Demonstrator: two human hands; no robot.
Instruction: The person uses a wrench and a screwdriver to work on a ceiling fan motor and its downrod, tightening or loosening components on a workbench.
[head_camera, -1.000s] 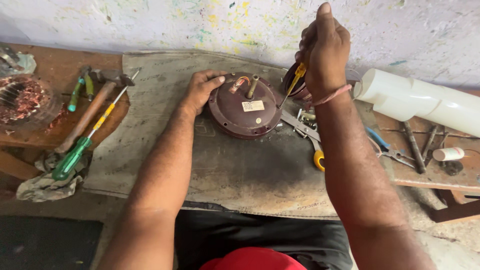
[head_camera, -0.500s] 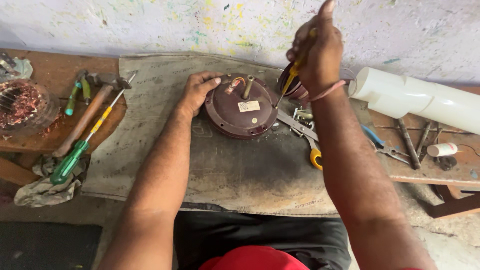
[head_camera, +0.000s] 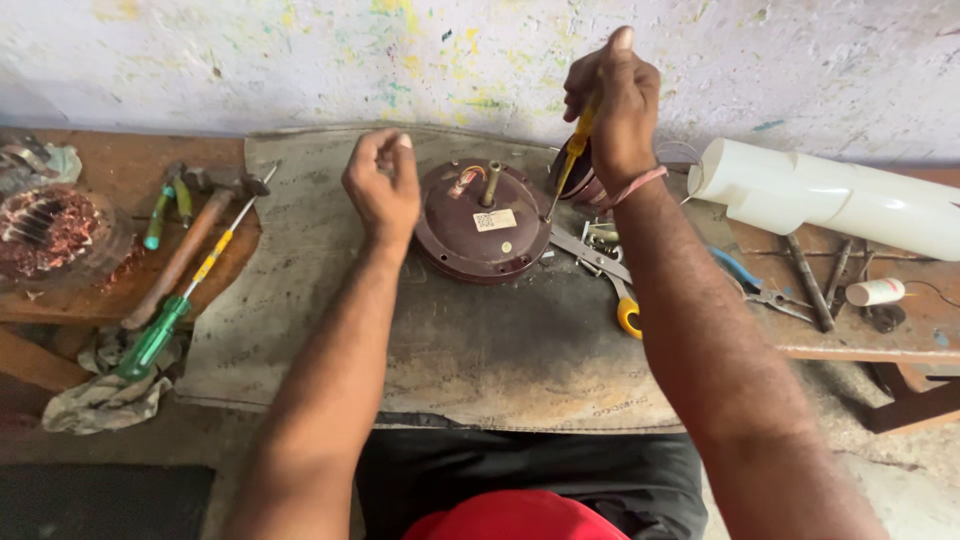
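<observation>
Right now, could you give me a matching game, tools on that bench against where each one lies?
Things:
1. green-handled screwdriver
2. white pipe
3. round brown motor housing
4. yellow-handled screwdriver

Places:
A. in the right hand
B. far right, by the wall
C. left, beside the hammer
D. middle of the mat

Pairs: 1-C, 2-B, 3-D, 4-A

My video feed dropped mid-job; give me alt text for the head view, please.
The right hand holds a yellow-handled screwdriver with its tip at the edge of a round brown motor housing on a grey mat. The left hand hovers closed beside the housing. Pliers lie to its right.
</observation>
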